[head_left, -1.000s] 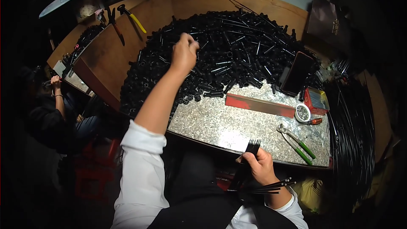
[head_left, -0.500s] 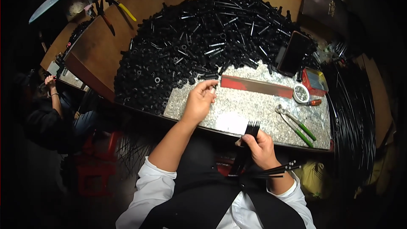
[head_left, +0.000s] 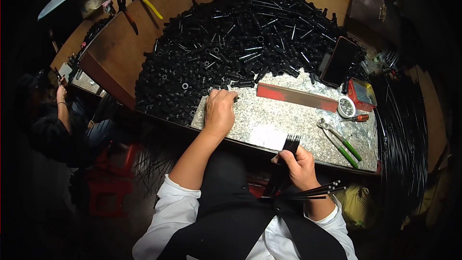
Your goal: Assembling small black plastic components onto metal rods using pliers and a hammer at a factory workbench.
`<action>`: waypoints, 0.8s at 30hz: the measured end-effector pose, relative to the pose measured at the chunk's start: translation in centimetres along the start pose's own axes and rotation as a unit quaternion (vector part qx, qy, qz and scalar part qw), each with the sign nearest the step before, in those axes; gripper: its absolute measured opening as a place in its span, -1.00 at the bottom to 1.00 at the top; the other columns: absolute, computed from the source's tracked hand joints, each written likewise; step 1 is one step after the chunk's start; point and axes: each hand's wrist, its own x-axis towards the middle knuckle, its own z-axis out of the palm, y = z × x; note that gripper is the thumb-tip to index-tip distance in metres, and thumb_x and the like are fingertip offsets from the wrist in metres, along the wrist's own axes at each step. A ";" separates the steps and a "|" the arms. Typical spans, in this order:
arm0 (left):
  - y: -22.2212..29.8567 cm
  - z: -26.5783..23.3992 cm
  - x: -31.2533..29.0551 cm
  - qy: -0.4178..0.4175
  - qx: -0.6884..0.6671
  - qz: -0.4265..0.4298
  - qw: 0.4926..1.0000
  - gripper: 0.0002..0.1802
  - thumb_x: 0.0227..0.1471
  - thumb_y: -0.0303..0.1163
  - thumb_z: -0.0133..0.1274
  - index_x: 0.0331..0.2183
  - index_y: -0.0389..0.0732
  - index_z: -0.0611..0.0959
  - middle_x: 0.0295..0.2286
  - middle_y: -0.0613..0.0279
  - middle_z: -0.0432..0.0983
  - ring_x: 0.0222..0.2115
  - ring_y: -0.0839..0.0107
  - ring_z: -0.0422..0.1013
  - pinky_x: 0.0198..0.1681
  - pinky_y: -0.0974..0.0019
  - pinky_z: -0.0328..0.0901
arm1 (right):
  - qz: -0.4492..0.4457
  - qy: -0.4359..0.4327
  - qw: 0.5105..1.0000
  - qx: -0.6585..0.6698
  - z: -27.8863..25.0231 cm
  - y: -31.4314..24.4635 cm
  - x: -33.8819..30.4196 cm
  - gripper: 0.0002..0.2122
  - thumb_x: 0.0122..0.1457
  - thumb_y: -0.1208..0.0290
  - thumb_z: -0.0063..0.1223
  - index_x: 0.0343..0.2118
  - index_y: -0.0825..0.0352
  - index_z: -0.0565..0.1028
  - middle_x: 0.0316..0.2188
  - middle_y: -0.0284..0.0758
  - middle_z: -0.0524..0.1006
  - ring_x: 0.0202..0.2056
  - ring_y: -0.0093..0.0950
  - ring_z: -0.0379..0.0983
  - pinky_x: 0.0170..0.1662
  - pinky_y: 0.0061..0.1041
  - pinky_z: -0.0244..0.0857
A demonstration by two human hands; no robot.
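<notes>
A small black plastic piece (head_left: 235,99) pokes out from the curled fingers of the left hand (head_left: 219,111), which rests closed on the speckled metal sheet (head_left: 288,118) of the surface, at the near edge of the heap of black tube parts (head_left: 240,43). The piece lies left and ahead of the right hand (head_left: 299,163), its long axis roughly sideways. That right hand is clenched around a bundle of thin black rods (head_left: 284,163), upright, tips fanned like a comb. Green-handled pliers (head_left: 339,142) lie to the right.

A wooden workbench (head_left: 120,53) stands in a dark room beside a red stool (head_left: 108,183).
</notes>
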 end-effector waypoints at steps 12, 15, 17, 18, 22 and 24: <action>-2.4 0.6 3.2 -0.001 0.069 0.036 0.997 -0.85 -0.12 -0.55 0.09 -0.38 -0.28 0.63 -0.43 0.11 0.44 -0.31 0.13 0.34 -0.22 0.19 0.28 | -0.002 -0.019 1.000 0.007 -0.3 0.4 0.2 -0.84 0.22 0.45 -0.06 -0.42 0.44 0.47 -0.53 -0.32 0.55 -0.45 -0.58 0.46 -0.32 -0.59 0.33; -3.0 0.3 4.0 0.040 0.097 0.013 0.994 -0.89 -0.10 -0.52 0.10 -0.41 -0.28 0.61 -0.41 0.10 0.44 -0.31 0.10 0.35 -0.22 0.16 0.28 | 0.004 -0.018 1.000 0.003 -0.4 0.7 0.3 -0.83 0.22 0.44 -0.06 -0.41 0.44 0.47 -0.52 -0.32 0.55 -0.45 -0.58 0.46 -0.32 -0.59 0.33; -4.0 -0.1 4.9 0.083 0.121 -0.009 0.989 -0.89 -0.09 -0.52 0.08 -0.40 -0.27 0.59 -0.40 0.09 0.45 -0.31 0.09 0.35 -0.22 0.16 0.28 | 0.005 -0.018 1.000 0.005 -0.5 0.5 0.3 -0.83 0.22 0.44 -0.06 -0.41 0.44 0.47 -0.52 -0.32 0.55 -0.45 -0.58 0.46 -0.33 -0.59 0.34; -4.4 -0.3 5.5 0.105 0.135 -0.009 0.985 -0.88 -0.09 -0.53 0.07 -0.38 -0.27 0.59 -0.40 0.09 0.44 -0.31 0.09 0.35 -0.22 0.16 0.28 | 0.006 -0.018 1.000 0.007 -0.4 0.4 0.3 -0.83 0.22 0.44 -0.06 -0.42 0.44 0.47 -0.52 -0.31 0.56 -0.45 -0.58 0.46 -0.33 -0.59 0.34; -6.1 0.2 8.0 -0.002 0.286 -0.051 0.957 -0.85 -0.12 -0.55 0.04 -0.38 -0.27 0.60 -0.35 0.08 0.47 -0.25 0.16 0.36 -0.19 0.21 0.31 | 0.004 0.001 1.000 0.019 0.0 0.2 0.3 -0.83 0.19 0.46 -0.03 -0.45 0.45 0.48 -0.56 -0.32 0.56 -0.49 -0.58 0.46 -0.36 -0.59 0.32; -5.9 0.2 8.8 -0.026 0.318 -0.051 0.946 -0.84 -0.15 -0.56 0.03 -0.39 -0.28 0.60 -0.33 0.08 0.48 -0.23 0.16 0.37 -0.17 0.20 0.31 | -0.003 0.001 1.000 0.016 0.0 0.2 0.2 -0.83 0.19 0.45 -0.03 -0.45 0.45 0.48 -0.56 -0.32 0.56 -0.49 -0.58 0.46 -0.37 -0.59 0.32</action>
